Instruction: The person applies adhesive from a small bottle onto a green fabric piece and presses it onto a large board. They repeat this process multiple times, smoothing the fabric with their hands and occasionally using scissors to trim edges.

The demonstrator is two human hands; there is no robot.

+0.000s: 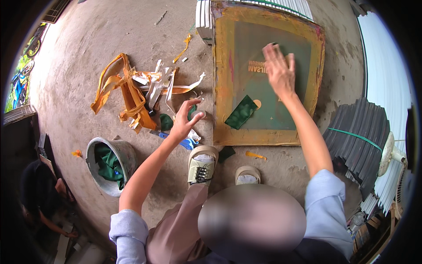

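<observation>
A printing screen (268, 137) with a tape-covered yellow-brown border and green mesh lies on the right of centre. My right hand (281, 72) is laid over its mesh, fingers stretched out and slightly blurred, partly covering some lettering. A small dark bit shows at the fingertips; what it is I cannot make out. On the lower mesh rest a dark green rectangular piece (241, 112) and a round tan piece (257, 104), partly overlapped. My left hand (182, 123) hangs left of the screen, fingers curled but apart, holding nothing. Beside its thumb is a greyish round thing (199, 115).
Peeled orange and white tape strips (134, 99) litter the concrete floor. A grey bucket (131, 155) with green cloth stands at the left. Stacked dark strips (356, 130) lie at the right near a fan (387, 154). Another person (37, 189) crouches at the far left.
</observation>
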